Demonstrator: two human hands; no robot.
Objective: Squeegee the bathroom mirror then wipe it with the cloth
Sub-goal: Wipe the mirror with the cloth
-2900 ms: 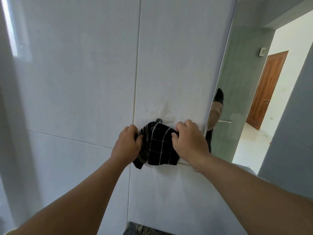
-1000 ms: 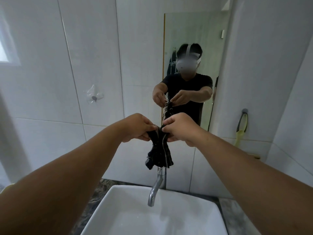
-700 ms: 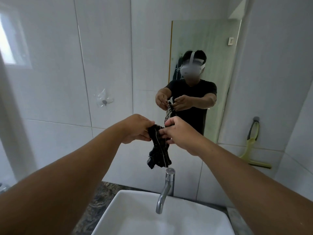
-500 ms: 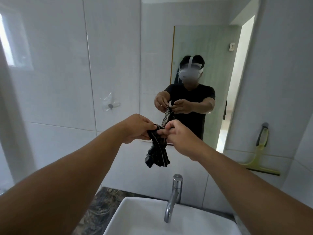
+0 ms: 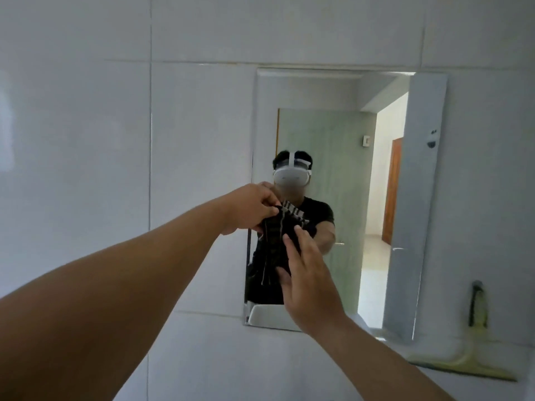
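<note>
A black cloth with white checks (image 5: 276,230) hangs bunched in front of the mirror (image 5: 382,180), which is set into the white tiled wall. My left hand (image 5: 250,208) grips the cloth's top edge with curled fingers. My right hand (image 5: 307,273) lies against the cloth's right side with its fingers stretched out, thumb under the lower folds. The yellow-green squeegee (image 5: 472,357) hangs on a wall hook at the lower right, apart from both hands. The mirror shows a person in a black shirt and an open doorway.
White tiles (image 5: 115,140) cover the wall left of and below the mirror. The mirror's lower edge reflects the rim of a white basin (image 5: 266,315). A small dark fitting (image 5: 432,141) sits on the reflected wall at the mirror's right.
Both hands have lifted the cloth from over the tap up to mirror height. My right hand went from pinching the top edge to lying with straight fingers against the cloth. The view tilted up, losing the basin and tap.
</note>
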